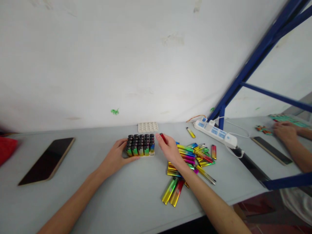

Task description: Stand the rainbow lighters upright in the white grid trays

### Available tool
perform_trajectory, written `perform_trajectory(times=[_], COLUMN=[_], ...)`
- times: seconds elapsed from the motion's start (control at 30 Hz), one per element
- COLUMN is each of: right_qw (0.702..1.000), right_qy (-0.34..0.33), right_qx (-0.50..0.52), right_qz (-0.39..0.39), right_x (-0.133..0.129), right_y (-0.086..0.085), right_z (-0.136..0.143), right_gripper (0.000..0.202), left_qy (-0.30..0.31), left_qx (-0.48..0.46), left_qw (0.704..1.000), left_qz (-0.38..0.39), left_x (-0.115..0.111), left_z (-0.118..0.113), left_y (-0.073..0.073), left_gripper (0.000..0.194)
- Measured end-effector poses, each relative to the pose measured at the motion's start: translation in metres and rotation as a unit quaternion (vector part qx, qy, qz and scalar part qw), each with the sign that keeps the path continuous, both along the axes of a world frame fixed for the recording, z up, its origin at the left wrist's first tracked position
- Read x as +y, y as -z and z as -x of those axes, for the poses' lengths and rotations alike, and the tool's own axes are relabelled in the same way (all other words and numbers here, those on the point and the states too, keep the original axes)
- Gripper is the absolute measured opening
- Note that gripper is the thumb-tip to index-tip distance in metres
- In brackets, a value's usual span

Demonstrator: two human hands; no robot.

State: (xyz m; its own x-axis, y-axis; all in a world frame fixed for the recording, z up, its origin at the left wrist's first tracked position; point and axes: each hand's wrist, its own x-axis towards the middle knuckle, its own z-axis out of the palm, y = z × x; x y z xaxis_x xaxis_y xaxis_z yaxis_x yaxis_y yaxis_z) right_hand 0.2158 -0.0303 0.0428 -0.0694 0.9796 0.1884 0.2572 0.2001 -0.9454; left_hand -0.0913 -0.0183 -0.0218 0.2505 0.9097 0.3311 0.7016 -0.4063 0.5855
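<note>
Lighters (140, 145) with black tops stand upright in tight rows in a white tray (152, 154). My left hand (117, 152) is wrapped round the tray's left side, thumb along the front and fingers at the back. Just right of the tray, my right hand (170, 148) pinches a red lighter (162, 137), mostly hidden by the fingers. Beneath and beside my right forearm lies a loose pile of shiny coloured lighters (187, 157). Two of them, a green-yellow lighter (170, 191) and a red-yellow lighter (177, 193), stick out towards me.
A white tray with holes (148, 127) lies by the wall. One yellow lighter (191, 132) lies near a power strip (215, 132) with cables. A phone (47, 161) rests at left. Past a blue metal frame (243, 74), another person's hands (286, 131) work near a second phone (271, 150).
</note>
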Motion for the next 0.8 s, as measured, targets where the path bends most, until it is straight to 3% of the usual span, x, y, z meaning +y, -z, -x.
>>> perform_trajectory(times=[0.3,0.43,0.6,0.8], right_qw=[0.995,0.995,0.994,0.986], right_qy=[0.049,0.052,0.018,-0.1], right_qx=[-0.086,-0.083,-0.097,-0.105], right_qz=[-0.012,-0.035,-0.052,-0.088], right_x=[-0.006,-0.009,-0.012,-0.013], right_y=[-0.002,-0.004,-0.008,-0.012], right_z=[0.005,0.002,-0.012,-0.027], right_gripper=[0.05,0.056,0.063,0.04], left_qy=[-0.014,-0.008,-0.013,-0.016], left_qx=[0.005,-0.002,-0.004,0.002], left_qw=[1.0,1.0,1.0,1.0], left_qz=[0.012,0.003,0.003,0.012], left_x=[-0.003,-0.002,0.0,0.0], left_z=[-0.002,-0.001,-0.001,-0.002], left_y=[-0.004,-0.002,-0.001,-0.002], left_gripper=[0.086,0.081,0.083,0.085])
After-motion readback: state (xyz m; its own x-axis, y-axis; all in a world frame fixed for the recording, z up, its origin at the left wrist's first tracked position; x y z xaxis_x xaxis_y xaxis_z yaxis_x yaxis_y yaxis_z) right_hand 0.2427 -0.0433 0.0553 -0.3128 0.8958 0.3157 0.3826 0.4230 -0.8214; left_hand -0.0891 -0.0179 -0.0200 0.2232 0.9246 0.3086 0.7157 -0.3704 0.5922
